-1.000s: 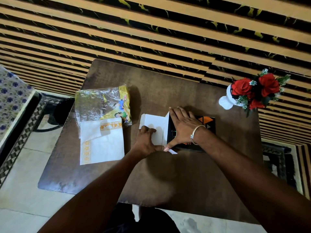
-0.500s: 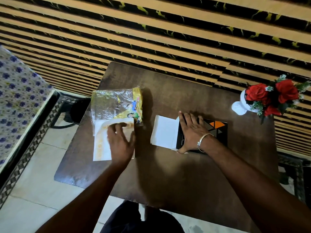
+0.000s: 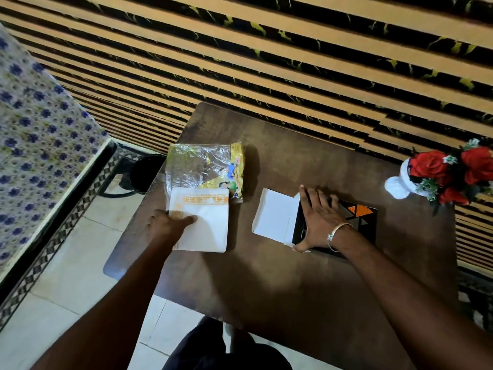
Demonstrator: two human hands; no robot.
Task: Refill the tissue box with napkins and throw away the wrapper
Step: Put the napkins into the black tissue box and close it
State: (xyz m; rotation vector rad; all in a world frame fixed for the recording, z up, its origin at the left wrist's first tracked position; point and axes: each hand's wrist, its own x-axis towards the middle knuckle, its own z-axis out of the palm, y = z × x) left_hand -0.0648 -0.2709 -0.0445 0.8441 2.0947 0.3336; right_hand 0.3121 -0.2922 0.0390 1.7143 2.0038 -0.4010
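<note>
A stack of white napkins with an orange border lies at the left of the brown table. It half sticks out of the clear and yellow plastic wrapper behind it. My left hand pinches the stack's left edge, thumb on top. The black tissue box with orange triangles lies to the right, its white flap folded open toward the napkins. My right hand presses flat on the box's open end, covering the opening.
A white vase of red roses stands at the table's right edge. A dark round bin sits on the floor left of the table. A blue-flowered cloth surface is further left. A striped wall runs behind.
My left hand left the box flap, crossed to the napkin stack, and slid from its top to its left edge. My right hand stays on the box.
</note>
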